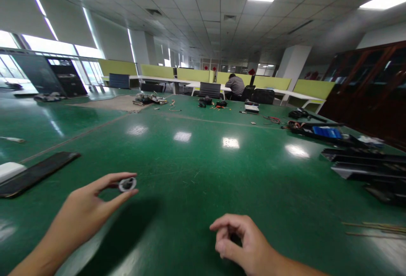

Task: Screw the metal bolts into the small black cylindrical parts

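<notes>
Head view, lower left: the left hand (87, 203) pinched a pale-rimmed, dark-centred round piece (127, 184). Whether the right hand (239, 241) closed, I couldn't tell.

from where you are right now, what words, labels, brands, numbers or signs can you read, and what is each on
Nothing can be read in this view.
Red diamond-shaped signs at the back: too small to make out any writing.
Round piece in the left hand: no legible marking.
Blue item at right: too blurred.
</notes>
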The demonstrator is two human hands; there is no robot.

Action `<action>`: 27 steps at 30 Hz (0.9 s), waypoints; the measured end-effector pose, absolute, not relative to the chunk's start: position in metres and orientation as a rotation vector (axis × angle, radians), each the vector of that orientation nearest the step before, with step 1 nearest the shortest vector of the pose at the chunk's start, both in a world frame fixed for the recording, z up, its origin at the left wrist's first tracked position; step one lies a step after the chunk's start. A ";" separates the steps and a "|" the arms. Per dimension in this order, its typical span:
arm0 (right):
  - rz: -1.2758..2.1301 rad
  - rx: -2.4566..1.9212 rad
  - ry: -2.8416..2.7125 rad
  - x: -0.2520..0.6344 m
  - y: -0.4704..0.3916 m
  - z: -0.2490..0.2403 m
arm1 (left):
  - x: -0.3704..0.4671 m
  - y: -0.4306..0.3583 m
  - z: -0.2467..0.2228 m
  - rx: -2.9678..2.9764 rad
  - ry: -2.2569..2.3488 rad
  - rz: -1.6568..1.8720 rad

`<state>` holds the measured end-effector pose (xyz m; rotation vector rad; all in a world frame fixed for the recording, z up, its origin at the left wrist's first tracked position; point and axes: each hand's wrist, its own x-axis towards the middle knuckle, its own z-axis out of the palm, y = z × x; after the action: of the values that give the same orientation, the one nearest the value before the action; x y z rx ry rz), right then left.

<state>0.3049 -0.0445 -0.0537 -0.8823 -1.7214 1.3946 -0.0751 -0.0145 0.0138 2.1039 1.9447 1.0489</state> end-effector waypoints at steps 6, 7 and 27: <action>1.205 -0.921 -1.667 0.308 -0.045 -0.042 | 0.036 -0.006 0.018 2.529 1.122 0.677; 1.190 -0.925 -1.680 0.308 -0.046 -0.041 | 0.047 -0.007 0.015 2.563 1.044 0.623; 1.093 -0.877 -1.900 0.307 -0.048 -0.038 | 0.059 -0.023 -0.027 2.371 0.920 0.611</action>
<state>0.3066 -0.0477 -0.0385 -0.8774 -1.8999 1.0934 0.0593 -0.0229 -0.0269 2.3710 0.9199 0.6114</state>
